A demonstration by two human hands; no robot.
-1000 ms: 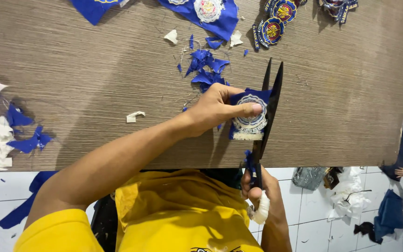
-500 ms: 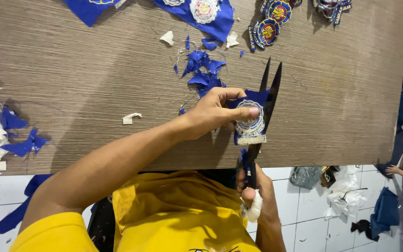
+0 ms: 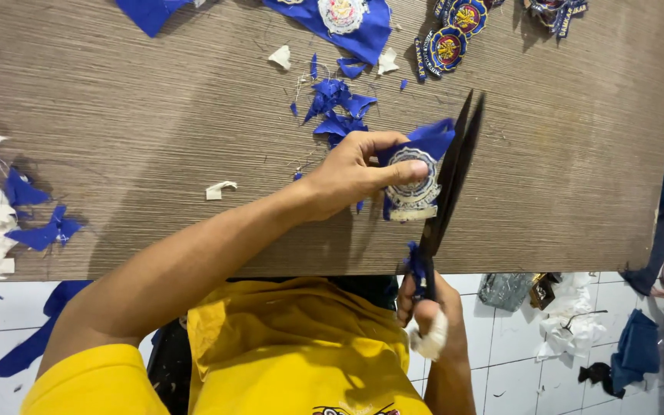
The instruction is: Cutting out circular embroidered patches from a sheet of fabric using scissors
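Note:
My left hand [image 3: 359,173] pinches a round embroidered patch [image 3: 413,180] on blue cloth, thumb on its face, above a wood-grain table [image 3: 155,115]. My right hand [image 3: 428,311], one finger wrapped in white tape, grips the handles of long black scissors [image 3: 455,165] just below the table's near edge. The blades point away from me along the patch's right side and are nearly closed on the blue cloth.
Blue cloth scraps [image 3: 336,107] lie just beyond the patch. Finished round patches [image 3: 451,38] and a blue cloth piece [image 3: 340,19] sit at the far edge. White and blue offcuts [image 3: 1,223] pile at the left. Rags litter the tiled floor [image 3: 578,315] on the right.
The scissor blades have closed from a narrow V to nearly together beside the patch. Both hands stay in about the same place.

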